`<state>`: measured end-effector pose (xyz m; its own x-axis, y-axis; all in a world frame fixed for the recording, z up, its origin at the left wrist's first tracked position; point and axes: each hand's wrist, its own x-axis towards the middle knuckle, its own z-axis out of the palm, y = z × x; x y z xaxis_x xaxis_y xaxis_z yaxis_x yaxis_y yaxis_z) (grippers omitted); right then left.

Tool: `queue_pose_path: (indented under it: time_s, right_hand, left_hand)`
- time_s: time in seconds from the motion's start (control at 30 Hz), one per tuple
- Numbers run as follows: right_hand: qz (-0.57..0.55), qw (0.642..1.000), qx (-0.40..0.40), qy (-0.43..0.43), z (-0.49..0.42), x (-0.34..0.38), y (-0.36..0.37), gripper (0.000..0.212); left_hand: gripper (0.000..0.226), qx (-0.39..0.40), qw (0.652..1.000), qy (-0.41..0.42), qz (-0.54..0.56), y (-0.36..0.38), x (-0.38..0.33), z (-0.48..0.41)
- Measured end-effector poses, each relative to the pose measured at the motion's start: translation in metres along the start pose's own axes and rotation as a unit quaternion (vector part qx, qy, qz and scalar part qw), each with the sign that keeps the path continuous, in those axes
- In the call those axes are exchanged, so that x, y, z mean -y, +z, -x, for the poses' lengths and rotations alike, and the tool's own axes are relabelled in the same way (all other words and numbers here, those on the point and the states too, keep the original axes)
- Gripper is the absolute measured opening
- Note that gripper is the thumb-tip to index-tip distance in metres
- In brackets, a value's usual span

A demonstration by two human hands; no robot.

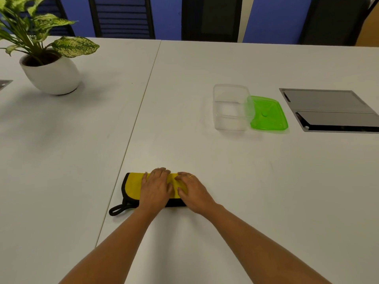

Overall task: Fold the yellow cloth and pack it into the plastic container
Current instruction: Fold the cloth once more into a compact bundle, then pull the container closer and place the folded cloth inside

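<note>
Folding is in hand: the yellow cloth (133,186), near the desk's (225,181) front edge, is pressed flat under both hands, left hand (156,188) and right hand (191,191), fingers extended, gripping nothing. Next, another fold is probably needed, then carriage to the open plastic container (230,107) far right.

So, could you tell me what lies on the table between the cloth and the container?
Nothing: in the head view, only bare white table separates the cloth from the container.
</note>
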<state>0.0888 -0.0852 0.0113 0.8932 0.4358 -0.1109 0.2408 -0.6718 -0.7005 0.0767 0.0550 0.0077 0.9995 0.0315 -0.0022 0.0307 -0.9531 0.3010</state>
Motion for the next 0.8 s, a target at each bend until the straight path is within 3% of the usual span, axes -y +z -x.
queue_pose_path:
  time_s: [0.23, 0.53, 0.8]
  right_hand:
    - [0.018, 0.994, -0.093, 0.05, -0.007, -0.046, -0.055, 0.03]
    - [0.061, 0.958, -0.206, 0.189, -0.027, -0.135, -0.146, 0.026]
    - [0.133, 0.945, -0.188, 0.231, -0.072, -0.19, -0.195, 0.044]
  left_hand:
    - [0.034, -0.007, 0.997, 0.082, 0.01, -0.011, -0.05, -0.051]
    - [0.035, -0.032, 0.977, 0.205, -0.045, -0.028, -0.116, -0.153]
    - [0.047, -0.016, 0.974, 0.222, -0.042, -0.011, -0.145, -0.218]
